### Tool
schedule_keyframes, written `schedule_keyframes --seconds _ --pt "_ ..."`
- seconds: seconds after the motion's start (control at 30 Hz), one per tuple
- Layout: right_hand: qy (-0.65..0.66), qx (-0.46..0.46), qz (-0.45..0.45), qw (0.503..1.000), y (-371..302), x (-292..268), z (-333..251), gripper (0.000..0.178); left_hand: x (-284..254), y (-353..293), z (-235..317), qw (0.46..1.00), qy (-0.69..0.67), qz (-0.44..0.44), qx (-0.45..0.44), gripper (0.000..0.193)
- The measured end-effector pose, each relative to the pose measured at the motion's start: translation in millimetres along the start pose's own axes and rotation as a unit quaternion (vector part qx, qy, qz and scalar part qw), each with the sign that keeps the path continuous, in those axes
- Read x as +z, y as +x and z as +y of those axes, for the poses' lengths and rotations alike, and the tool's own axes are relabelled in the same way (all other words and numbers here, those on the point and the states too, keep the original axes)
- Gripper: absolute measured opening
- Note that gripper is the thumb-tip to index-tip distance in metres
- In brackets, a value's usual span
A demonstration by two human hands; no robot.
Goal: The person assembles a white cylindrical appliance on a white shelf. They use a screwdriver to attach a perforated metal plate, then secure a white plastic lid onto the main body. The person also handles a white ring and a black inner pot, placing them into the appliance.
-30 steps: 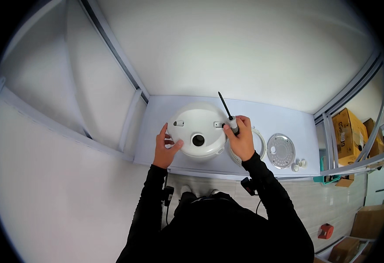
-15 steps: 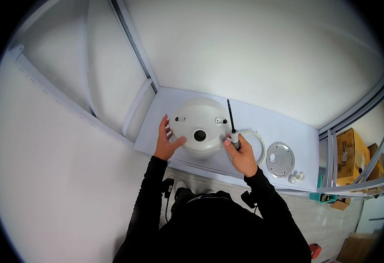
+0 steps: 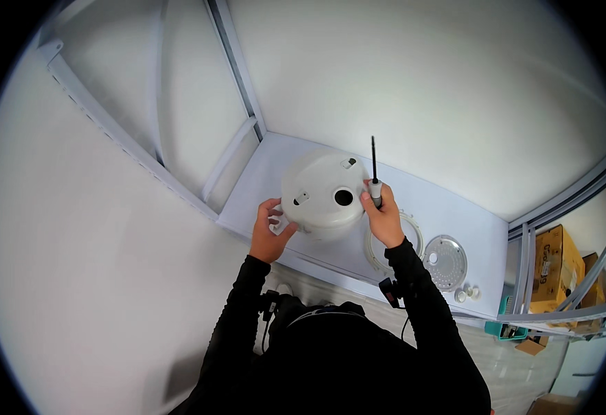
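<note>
A white, rounded housing (image 3: 317, 173) stands on the table with a dark round hole and two slots facing up. My left hand (image 3: 268, 236) is at its near left side, fingers apart and curved, the thumb against the wall. On the opposite side, my right hand (image 3: 386, 223) grips a screwdriver (image 3: 375, 188) by its grey handle, the dark shaft pointing away from me. Fingers of that hand also meet the housing's right edge. Just beyond my right wrist lies a white ring (image 3: 420, 235), partly hidden by the hand and forearm.
On the table (image 3: 455, 207), a perforated round plate (image 3: 446, 264) lies right of the ring, with small white round parts (image 3: 462, 295) near it. Cardboard boxes (image 3: 555, 266) and a teal bin (image 3: 503, 328) are past the right end. Metal frame posts (image 3: 237, 62) rise at the left.
The housing has turned, bringing its round hole to the right side and its slots round with it. Both hands stayed at its sides, and the screwdriver remains in my right hand.
</note>
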State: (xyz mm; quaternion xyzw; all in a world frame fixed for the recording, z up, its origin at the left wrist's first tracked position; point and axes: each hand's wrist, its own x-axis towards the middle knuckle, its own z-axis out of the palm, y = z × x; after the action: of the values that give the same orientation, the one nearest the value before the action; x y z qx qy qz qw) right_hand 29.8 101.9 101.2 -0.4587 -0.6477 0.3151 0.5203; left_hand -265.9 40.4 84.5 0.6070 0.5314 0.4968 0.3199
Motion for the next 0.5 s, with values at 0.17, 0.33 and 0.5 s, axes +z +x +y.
schedule_keyframes --seconds 0.17,0.33,0.5 --pt "-0.157 -0.064 0.032 0.985 -5 8 -21 0.045 13 -9 6 0.996 0.035 0.039 0.068 0.081" --pt "-0.193 -0.022 0.002 0.981 -24 5 -53 0.048 12 -16 26 0.99 0.092 0.029 0.099 0.082" --pt "-0.132 -0.02 -0.024 0.991 -22 1 -49 0.05 17 -21 25 0.99 0.091 0.034 0.098 0.083"
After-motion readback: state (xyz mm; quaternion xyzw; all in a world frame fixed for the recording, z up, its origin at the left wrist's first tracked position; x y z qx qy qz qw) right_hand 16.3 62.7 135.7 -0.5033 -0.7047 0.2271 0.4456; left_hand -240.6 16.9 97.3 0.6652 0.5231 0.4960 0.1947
